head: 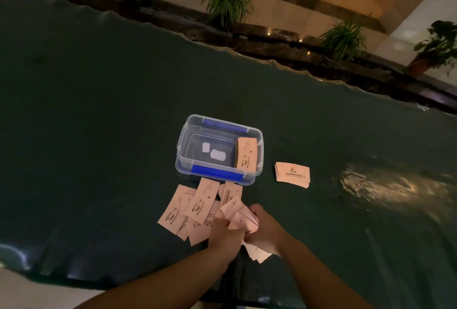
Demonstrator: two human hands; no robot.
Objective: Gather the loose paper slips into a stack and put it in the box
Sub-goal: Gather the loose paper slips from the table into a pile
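a dim head-worn view looks down on a dark green counter (pixel 99 110), with potted plants (pixel 227 2) lined up beyond its far edge. both hands meet at the near middle. the left hand (pixel 226 233) and the right hand (pixel 265 230) are each clenched around one untidy bundle of slips (pixel 238 212), whose corners fan out above the fingers and poke out below the right palm.

the risk from here: the bundle is uneven, so slips at the edges could slide out and drop back onto the counter if the grip loosens or the hands lift quickly. squaring it too hard could crease the thin paper. a sweep of the left forearm could also scatter the loose slips (pixel 195 206) lying just to the left of the hands.

the slips are pale pink, long and narrow, printed in dark ink with a small coffee-cup drawing and text (too small to read). they look light and flimsy. the loose ones overlap at odd angles in a rough fan between the hands and the box.

the box (pixel 220 150) is clear plastic with blue clips on its near and far sides, lid off, sitting just beyond the loose slips. a slip (pixel 247 154) already leans inside against its right wall. well to the right of the box lies a separate neat stack (pixel 292 174) of similar slips.
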